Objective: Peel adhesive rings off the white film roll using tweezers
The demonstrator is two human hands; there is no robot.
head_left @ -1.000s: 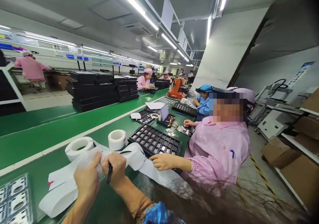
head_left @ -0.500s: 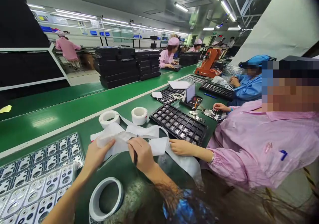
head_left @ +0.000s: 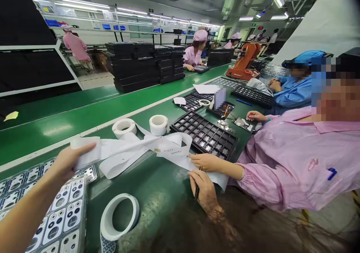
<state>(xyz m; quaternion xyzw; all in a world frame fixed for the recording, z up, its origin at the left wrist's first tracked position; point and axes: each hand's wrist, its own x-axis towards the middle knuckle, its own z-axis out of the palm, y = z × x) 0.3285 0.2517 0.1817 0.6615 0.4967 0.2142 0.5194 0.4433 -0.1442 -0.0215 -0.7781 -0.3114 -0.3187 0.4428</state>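
Observation:
A long white paper strip (head_left: 123,148) lies in loops across the green bench. My left hand (head_left: 67,159) pinches its left end between thumb and fingers, above a tray of parts. Handwriting shows on the strip near its middle. My right hand (head_left: 206,193) is at the strip's right side, fingers closed on black tweezers (head_left: 197,189). Just above it, a co-worker's hand (head_left: 208,161) in a pink sleeve touches the strip's right part. Two white tape rolls (head_left: 158,125) stand behind the strip.
A large roll of white tape (head_left: 105,223) stands near the front. Clear trays of camera-cover-like parts (head_left: 66,208) lie at left. Behind the co-worker's hand is a black tray (head_left: 204,134) with small parts. Stacked black trays (head_left: 140,67) stand beyond the green belt.
My left hand has moved left, drawing the strip's end with it. My right hand, with the tweezers, has left the strip's middle and moved right, beside the co-worker's hand.

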